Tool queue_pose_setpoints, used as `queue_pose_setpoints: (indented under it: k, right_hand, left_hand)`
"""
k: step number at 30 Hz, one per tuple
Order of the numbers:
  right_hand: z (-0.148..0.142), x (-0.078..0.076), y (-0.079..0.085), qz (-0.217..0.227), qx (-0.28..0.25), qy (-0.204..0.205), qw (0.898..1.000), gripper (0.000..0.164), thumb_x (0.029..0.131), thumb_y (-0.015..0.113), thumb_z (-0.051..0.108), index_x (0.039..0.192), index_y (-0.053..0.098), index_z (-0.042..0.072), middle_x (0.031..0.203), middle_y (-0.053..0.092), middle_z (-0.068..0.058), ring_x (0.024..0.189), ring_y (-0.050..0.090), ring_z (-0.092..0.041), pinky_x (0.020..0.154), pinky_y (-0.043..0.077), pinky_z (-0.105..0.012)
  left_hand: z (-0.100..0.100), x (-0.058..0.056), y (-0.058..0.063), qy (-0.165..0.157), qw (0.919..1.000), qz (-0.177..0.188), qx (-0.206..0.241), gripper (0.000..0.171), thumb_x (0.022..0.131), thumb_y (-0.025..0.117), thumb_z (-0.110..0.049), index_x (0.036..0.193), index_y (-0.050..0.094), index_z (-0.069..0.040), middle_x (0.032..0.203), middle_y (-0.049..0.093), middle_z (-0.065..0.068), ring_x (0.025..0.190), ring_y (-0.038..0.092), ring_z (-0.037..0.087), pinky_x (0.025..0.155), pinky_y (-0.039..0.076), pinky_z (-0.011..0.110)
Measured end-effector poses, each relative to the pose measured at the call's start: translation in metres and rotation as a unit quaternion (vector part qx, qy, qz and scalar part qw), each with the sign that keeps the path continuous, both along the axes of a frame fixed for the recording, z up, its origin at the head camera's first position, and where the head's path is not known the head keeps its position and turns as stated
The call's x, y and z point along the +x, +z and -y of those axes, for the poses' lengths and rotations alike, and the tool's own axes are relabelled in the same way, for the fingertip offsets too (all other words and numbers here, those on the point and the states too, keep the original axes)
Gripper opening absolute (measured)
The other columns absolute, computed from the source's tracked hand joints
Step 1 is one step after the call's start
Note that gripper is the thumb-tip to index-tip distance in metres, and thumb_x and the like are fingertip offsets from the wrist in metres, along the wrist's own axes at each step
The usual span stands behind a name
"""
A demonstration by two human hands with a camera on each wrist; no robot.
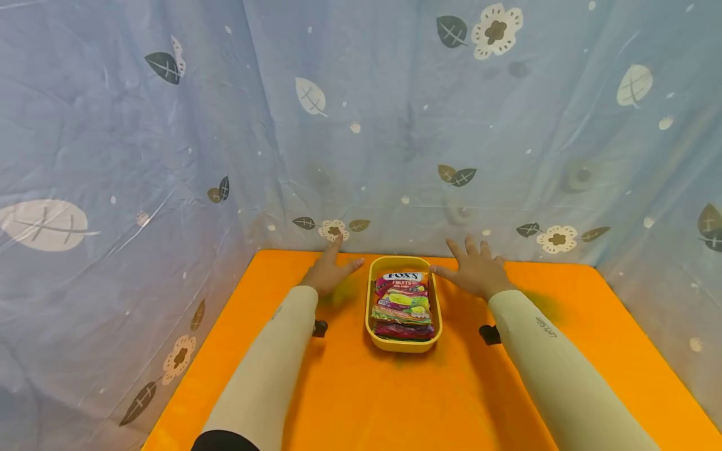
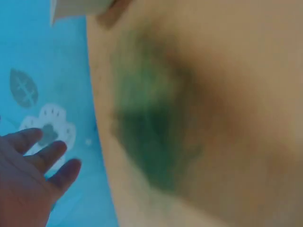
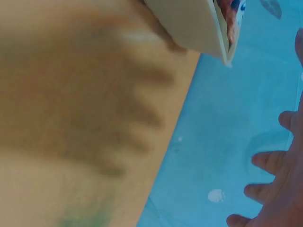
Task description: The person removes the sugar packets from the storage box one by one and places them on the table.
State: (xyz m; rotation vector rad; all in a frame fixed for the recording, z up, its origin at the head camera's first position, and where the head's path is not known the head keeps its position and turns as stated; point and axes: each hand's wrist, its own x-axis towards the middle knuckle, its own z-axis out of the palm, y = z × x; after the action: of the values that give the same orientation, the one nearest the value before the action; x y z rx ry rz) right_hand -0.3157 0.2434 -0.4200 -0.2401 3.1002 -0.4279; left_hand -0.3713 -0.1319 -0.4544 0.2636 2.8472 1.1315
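Note:
A yellow plastic tray (image 1: 403,346) stands on the orange table, with candy bags (image 1: 402,299) lying in it. The top bag reads FOX'S FRUITS, and a darker bag (image 1: 403,331) shows beneath it. Left of the tray my left hand (image 1: 328,270) hovers with fingers spread, holding nothing. On the other side is my right hand (image 1: 476,270), fingers spread and thumb close to the tray's right rim; whether it touches cannot be told. Each wrist view catches only a corner of the tray, plus the left fingers (image 2: 57,158) and right fingers (image 3: 267,163).
The orange table (image 1: 361,401) runs back to a blue curtain (image 1: 383,138) with leaf and flower prints, which also hangs along both sides. Hand shadows fall on the tabletop. Greenish smudges (image 1: 544,304) mark the table near each hand.

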Motion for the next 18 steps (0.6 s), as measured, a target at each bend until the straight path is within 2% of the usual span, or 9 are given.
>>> queue_pose_setpoints:
  k: [2, 4, 6, 8, 10, 12, 18]
  right_hand:
    - [0.002, 0.002, -0.001, -0.004, -0.012, 0.005, 1.000, 0.106, 0.099, 0.042, 0.087, 0.177, 0.020, 0.017, 0.173, 0.021, -0.032, 0.154, 0.011, -0.065, 0.111, 0.008, -0.090]
    - [0.003, 0.003, -0.001, -0.010, -0.026, 0.015, 1.000, 0.107, 0.099, 0.040, 0.088, 0.177, 0.020, 0.017, 0.171, 0.029, -0.030, 0.153, 0.021, -0.062, 0.111, 0.012, -0.090]
    - [0.005, 0.005, -0.001, 0.002, -0.060, 0.025, 0.998, 0.106, 0.100, 0.042, 0.087, 0.177, 0.018, 0.017, 0.172, 0.030, -0.028, 0.153, 0.026, -0.059, 0.111, 0.013, -0.089]
    - [0.007, 0.006, -0.002, 0.016, -0.099, 0.035, 0.994, 0.104, 0.102, 0.044, 0.083, 0.177, 0.017, 0.018, 0.174, 0.028, -0.025, 0.154, 0.028, -0.056, 0.113, 0.015, -0.088]
    - [0.009, 0.007, -0.002, 0.031, -0.138, 0.042, 0.989, 0.100, 0.104, 0.047, 0.079, 0.178, 0.015, 0.020, 0.175, 0.026, -0.023, 0.155, 0.027, -0.055, 0.115, 0.017, -0.085]
    - [0.010, 0.007, -0.003, 0.041, -0.178, 0.047, 0.982, 0.096, 0.106, 0.050, 0.073, 0.178, 0.014, 0.022, 0.175, 0.026, -0.023, 0.154, 0.030, -0.053, 0.116, 0.022, -0.083]
    - [0.011, 0.014, -0.006, 0.079, -0.265, 0.061, 0.959, 0.089, 0.108, 0.055, 0.067, 0.178, 0.016, 0.029, 0.159, 0.048, -0.026, 0.141, 0.049, -0.050, 0.111, 0.040, -0.076]
  left_hand:
    - [-0.008, 0.006, -0.006, -0.003, 0.9987, 0.027, 0.042, 0.124, 0.085, 0.057, -0.095, 0.178, 0.004, -0.032, 0.180, 0.018, 0.005, 0.161, 0.025, 0.037, 0.127, 0.021, 0.064]
    - [-0.015, 0.012, -0.011, -0.006, 0.9960, 0.046, 0.077, 0.123, 0.087, 0.060, -0.091, 0.178, 0.003, -0.031, 0.179, 0.022, 0.009, 0.159, 0.029, 0.038, 0.126, 0.025, 0.061]
    - [-0.022, 0.018, -0.016, -0.008, 0.9922, 0.064, 0.107, 0.117, 0.092, 0.064, -0.083, 0.178, 0.004, -0.031, 0.177, 0.027, 0.012, 0.157, 0.034, 0.039, 0.124, 0.031, 0.060]
    - [-0.028, 0.024, -0.021, -0.015, 0.9863, 0.080, 0.144, 0.108, 0.099, 0.069, -0.069, 0.178, 0.009, -0.026, 0.175, 0.030, 0.015, 0.155, 0.038, 0.041, 0.120, 0.039, 0.060]
    - [-0.033, 0.029, -0.025, -0.021, 0.9807, 0.094, 0.170, 0.102, 0.103, 0.072, -0.057, 0.178, 0.013, -0.022, 0.174, 0.033, 0.016, 0.153, 0.041, 0.040, 0.115, 0.046, 0.058]
    - [-0.037, 0.032, -0.029, -0.026, 0.9750, 0.106, 0.193, 0.098, 0.105, 0.075, -0.045, 0.177, 0.015, -0.018, 0.173, 0.035, 0.016, 0.153, 0.042, 0.038, 0.114, 0.048, 0.056]
    - [-0.048, 0.040, -0.038, -0.044, 0.9615, 0.129, 0.238, 0.089, 0.107, 0.071, -0.021, 0.175, 0.016, -0.004, 0.165, 0.045, 0.022, 0.145, 0.052, 0.039, 0.117, 0.044, 0.054]
